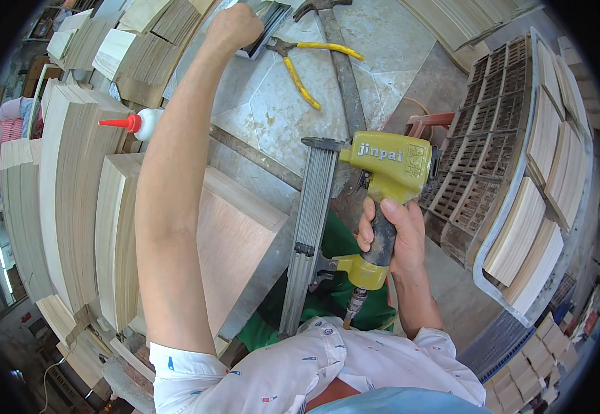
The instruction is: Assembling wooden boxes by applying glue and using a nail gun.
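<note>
My right hand (400, 231) is wrapped round the black grip of a yellow-green nail gun (391, 165). The gun's long silver magazine (307, 234) points down toward my body, and an air fitting (355, 303) is attached under the grip. My left arm stretches to the far edge of the worktop, where my left hand (234, 29) is closed at a box of metal strips (265, 27). What its fingers hold is hidden. Yellow-handled pincers (307, 58) and a hammer (341, 62) lie on the worktop to its right.
Stacks of wooden boards (82, 186) stand at the left, beside a white glue bottle with a red tip (146, 124). A wooden panel box (234, 234) lies below my left arm. At the right is a crate (483, 138) with wood pieces (541, 228) alongside.
</note>
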Demonstrator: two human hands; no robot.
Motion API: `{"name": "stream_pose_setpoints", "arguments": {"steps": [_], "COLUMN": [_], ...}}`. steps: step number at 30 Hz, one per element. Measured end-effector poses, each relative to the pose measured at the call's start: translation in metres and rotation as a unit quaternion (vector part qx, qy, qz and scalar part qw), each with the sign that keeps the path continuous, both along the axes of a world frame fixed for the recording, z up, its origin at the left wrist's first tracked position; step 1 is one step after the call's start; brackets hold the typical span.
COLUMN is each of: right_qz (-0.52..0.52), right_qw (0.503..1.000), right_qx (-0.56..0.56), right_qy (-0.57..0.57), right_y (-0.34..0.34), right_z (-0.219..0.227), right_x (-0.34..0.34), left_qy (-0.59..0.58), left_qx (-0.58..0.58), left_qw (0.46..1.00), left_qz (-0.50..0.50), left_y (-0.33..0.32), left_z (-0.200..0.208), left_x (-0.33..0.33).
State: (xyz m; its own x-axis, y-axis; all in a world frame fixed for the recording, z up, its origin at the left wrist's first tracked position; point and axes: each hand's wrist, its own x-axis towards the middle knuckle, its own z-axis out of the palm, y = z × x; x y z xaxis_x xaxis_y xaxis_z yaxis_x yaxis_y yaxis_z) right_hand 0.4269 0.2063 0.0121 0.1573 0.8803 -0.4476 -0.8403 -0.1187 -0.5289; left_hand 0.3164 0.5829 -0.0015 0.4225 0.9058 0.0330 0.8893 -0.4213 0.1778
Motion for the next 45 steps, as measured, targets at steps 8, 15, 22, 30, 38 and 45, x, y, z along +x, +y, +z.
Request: {"name": "stream_pose_setpoints", "arguments": {"steps": [8,15,22,30,38,45], "right_qz": [-0.011,-0.043,-0.031,-0.026,-0.037,-0.014], "right_qw": [0.999,0.996,0.995,0.989,0.989,0.989], "right_qx": [0.022,0.061,0.086,0.128,0.123,0.142], "right_qy": [-0.029,-0.048,-0.048,-0.071,-0.078,-0.05], "right_y": [-0.003,-0.011,-0.032,-0.056,-0.083,-0.097], "right_z": [0.011,0.023,0.036,0.041,0.046,0.045], "right_x": [0.009,0.012,0.001,-0.018,-0.014,-0.012], "left_qy": [-0.247,-0.251,-0.263,-0.205,-0.423,-0.361], "left_qx": [-0.141,-0.334,-0.325,-0.065,-0.097,-0.225], "left_qw": [0.959,0.907,0.907,0.976,0.9,0.901], "left_qz": [-0.02,-0.055,0.048,0.022,0.051,0.089], "left_y": [-0.058,-0.242,-0.296,-0.346,-0.379,-0.379], "left_z": [0.058,0.1,0.088,0.082,0.058,0.06], "left_x": [-0.01,-0.055,-0.062,-0.066,-0.063,-0.058]}}
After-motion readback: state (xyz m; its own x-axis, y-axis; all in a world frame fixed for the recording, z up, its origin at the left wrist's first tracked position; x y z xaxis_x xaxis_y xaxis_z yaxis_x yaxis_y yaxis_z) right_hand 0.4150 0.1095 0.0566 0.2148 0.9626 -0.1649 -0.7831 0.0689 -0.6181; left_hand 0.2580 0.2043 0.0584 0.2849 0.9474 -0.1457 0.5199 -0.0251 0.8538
